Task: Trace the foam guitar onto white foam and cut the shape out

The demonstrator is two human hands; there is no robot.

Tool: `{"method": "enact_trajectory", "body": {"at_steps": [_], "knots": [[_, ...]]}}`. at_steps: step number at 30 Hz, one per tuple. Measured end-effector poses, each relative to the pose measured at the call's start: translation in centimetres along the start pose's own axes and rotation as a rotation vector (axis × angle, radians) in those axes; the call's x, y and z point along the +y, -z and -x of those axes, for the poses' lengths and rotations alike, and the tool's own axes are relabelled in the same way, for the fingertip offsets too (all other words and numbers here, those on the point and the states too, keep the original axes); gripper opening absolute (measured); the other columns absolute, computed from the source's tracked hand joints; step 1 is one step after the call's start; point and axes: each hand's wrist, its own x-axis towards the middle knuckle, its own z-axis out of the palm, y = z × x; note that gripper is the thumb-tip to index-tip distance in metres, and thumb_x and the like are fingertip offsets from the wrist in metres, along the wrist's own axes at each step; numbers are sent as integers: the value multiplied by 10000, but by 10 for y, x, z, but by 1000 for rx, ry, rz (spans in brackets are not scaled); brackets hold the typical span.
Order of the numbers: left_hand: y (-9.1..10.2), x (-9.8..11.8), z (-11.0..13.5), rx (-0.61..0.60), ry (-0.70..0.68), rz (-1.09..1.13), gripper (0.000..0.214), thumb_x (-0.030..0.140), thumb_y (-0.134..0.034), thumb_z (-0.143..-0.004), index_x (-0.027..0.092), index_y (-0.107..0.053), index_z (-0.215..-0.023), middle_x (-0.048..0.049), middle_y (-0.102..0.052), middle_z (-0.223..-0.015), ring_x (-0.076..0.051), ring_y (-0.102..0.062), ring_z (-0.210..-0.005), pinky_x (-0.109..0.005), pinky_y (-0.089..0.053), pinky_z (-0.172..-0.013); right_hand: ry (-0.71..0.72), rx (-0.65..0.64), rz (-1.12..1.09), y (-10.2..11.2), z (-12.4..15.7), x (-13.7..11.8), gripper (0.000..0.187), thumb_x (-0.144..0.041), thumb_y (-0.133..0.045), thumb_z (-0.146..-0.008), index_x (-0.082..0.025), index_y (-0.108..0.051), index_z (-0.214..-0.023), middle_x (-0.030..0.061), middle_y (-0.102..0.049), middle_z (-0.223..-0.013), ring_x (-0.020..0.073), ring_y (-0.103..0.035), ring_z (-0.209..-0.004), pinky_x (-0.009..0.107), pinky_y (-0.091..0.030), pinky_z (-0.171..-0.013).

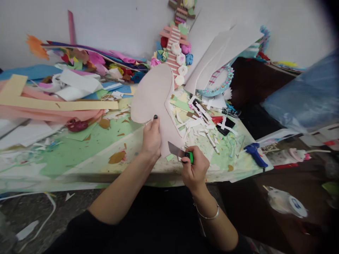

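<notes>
My left hand (152,139) grips a pale pinkish-white sheet (152,91), cut with a rounded lobe and a notch, with the thumb on its face. The sheet is tilted up above the table. In my right hand (195,167) is a utility knife (189,156) with a green and black handle, the fingers wrapped round it. Its wide blade points up and left, by the lower right edge of the sheet; whether it touches the sheet I cannot tell. Narrow white paper scraps (194,123) lie on the table just right of the sheet.
Colourful paper and foam pieces (97,63) crowd the back left. Behind the sheet stands a small ladder decoration with paper flowers (180,59). A large white sheet (222,49) leans at the back right. A blue glue gun (256,154) lies near the table's right edge.
</notes>
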Motion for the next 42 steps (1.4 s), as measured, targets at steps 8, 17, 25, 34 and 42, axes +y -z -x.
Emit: {"method": "enact_trajectory", "body": {"at_steps": [8, 17, 25, 34, 42], "knots": [[1, -5, -3, 15, -158, -49, 311, 464, -609, -791, 153, -610, -778, -19, -638, -711, -135, -570, -684, -228, -441, -624, -53, -30, -58, -4, 5, 2, 434, -571, -319, -924, -192, -488, -795, -6, -478, -633, 136, -468, -589, 262, -337, -553], [-4, 3, 7, 8, -75, -111, 337, 469, -643, -767, 163, -555, -658, 19, -567, -615, -102, -490, -578, -212, -386, -563, -39, -25, -16, -4, 5, -2, 501, -614, -256, -920, -190, -484, -782, -1, -477, -621, 135, -467, -566, 265, -331, -541], [0, -3, 4, 16, -9, -128, 293, 406, -586, -822, 143, -594, -692, 12, -554, -584, -108, -479, -548, -220, -364, -532, 8, -24, 63, -2, 4, -4, 495, -603, -275, -923, -186, -490, -763, -5, -471, -593, 130, -452, -533, 264, -322, -532], [4, -2, 7, -15, 30, -136, 327, 471, -592, -794, 153, -595, -719, -20, -621, -658, -144, -572, -631, -242, -441, -607, -24, -53, 38, 0, 5, -5, 491, -604, -283, -921, -190, -485, -752, -4, -488, -573, 131, -463, -523, 256, -324, -520], [5, 4, 13, -56, 1, -131, 318, 458, -591, -809, 149, -627, -741, -29, -650, -671, -150, -596, -645, -234, -448, -591, 4, -73, 40, 3, 6, -5, 504, -608, -263, -924, -190, -482, -746, -13, -465, -560, 122, -435, -498, 250, -312, -497]]}}
